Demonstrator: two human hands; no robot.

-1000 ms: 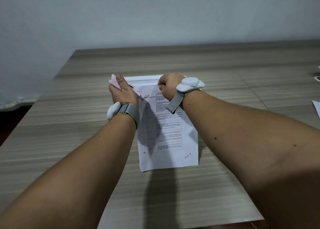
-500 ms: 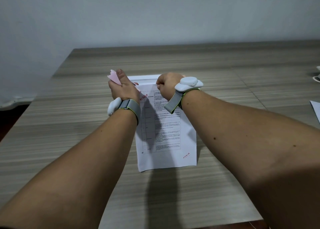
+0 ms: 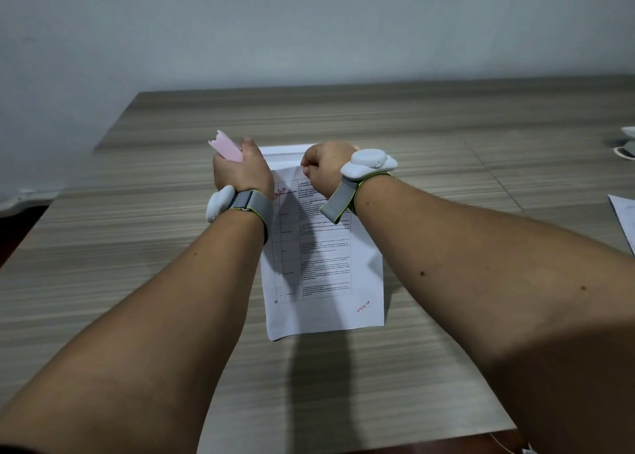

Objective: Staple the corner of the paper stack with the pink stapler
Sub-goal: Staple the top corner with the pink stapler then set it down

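A white paper stack [image 3: 323,261] printed with a table lies on the wooden table [image 3: 429,127] between my forearms. My left hand [image 3: 242,171] is closed around the pink stapler [image 3: 225,146], whose end sticks up and to the left above my thumb, at the stack's far left corner. That corner is hidden behind the hand. My right hand [image 3: 324,170] is a fist pinching the top sheet's far edge, which is lifted a little off the sheet beneath. Both wrists wear grey bands with white pods.
A loose white sheet [image 3: 623,218] pokes in at the right edge. White objects [image 3: 627,144] sit at the far right. The table's left edge runs diagonally near my left arm, with a grey wall behind.
My left hand has shifted slightly left and tipped the stapler up, so more of its pink body shows. My right hand stays at the paper's far edge.
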